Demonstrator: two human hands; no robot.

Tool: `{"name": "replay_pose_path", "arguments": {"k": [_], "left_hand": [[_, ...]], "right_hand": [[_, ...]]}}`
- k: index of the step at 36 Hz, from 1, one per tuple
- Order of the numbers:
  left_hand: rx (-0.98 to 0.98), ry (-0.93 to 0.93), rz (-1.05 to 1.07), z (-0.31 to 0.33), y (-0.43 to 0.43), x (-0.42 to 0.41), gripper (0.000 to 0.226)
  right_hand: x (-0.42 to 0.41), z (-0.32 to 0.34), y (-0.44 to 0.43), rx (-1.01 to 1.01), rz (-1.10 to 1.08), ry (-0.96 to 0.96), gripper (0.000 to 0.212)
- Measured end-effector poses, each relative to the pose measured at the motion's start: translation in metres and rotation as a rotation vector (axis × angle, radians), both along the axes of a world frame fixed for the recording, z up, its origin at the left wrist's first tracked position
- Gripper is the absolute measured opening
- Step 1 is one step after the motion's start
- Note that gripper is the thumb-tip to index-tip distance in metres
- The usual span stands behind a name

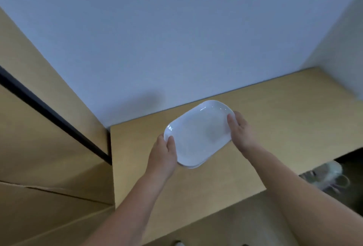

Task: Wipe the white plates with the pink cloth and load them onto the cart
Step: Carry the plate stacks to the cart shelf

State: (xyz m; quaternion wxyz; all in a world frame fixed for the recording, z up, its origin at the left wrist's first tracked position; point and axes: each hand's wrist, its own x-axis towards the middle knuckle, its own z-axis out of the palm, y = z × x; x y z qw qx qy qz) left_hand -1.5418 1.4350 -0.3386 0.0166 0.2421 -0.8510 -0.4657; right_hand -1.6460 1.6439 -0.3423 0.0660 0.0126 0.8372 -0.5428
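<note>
Both hands gripping opposite ends of the white plates (198,133) above the worktop (275,108), left hand (164,153) and right hand (238,129) pinching rims; looking glossy, slippery, breakable, so gripping edges

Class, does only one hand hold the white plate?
No: left hand and right hand each grip an end of the white plate.

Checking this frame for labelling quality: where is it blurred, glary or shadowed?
Head view: the white plate is fairly sharp, with small glints on its rim; a soft shadow lies on the wall left of it; the pale things at lower right are smeared.
</note>
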Motion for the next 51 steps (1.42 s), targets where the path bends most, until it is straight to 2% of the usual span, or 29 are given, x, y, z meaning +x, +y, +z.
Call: {"name": "replay_pose_path", "arguments": {"k": [6,13,21,26,32,38,44,51], "left_hand": [[-0.010,0.083,-0.251,0.041,0.057,-0.021,0.027],[0.047,0.149,-0.587,0.085,0.175,-0.010,0.033],[0.080,0.156,-0.933,0.099,0.346,0.048,0.036],[0.063,0.150,-1.114,0.100,0.457,0.113,0.042],[0.178,0.102,-1.221,0.104,0.572,0.191,0.045],[0.193,0.144,-1.303,0.109,0.656,0.246,0.043],[0.189,0.144,-1.429,0.112,0.724,0.270,0.045],[0.219,0.128,-1.510,0.104,0.813,0.267,0.044]], "right_hand": [[0.050,0.042,0.080,-0.043,-0.300,-0.008,0.027],[0.144,0.078,0.200,-0.018,-0.635,0.047,0.035],[0.288,0.110,0.334,0.001,-0.961,0.129,0.037],[0.387,0.121,0.419,0.077,-1.102,0.103,0.037],[0.490,0.127,0.501,0.098,-1.244,0.113,0.035],[0.558,0.126,0.558,0.087,-1.366,0.117,0.036],[0.597,0.122,0.606,0.064,-1.482,0.117,0.037],[0.603,0.110,0.673,0.065,-1.556,0.130,0.033]]}}
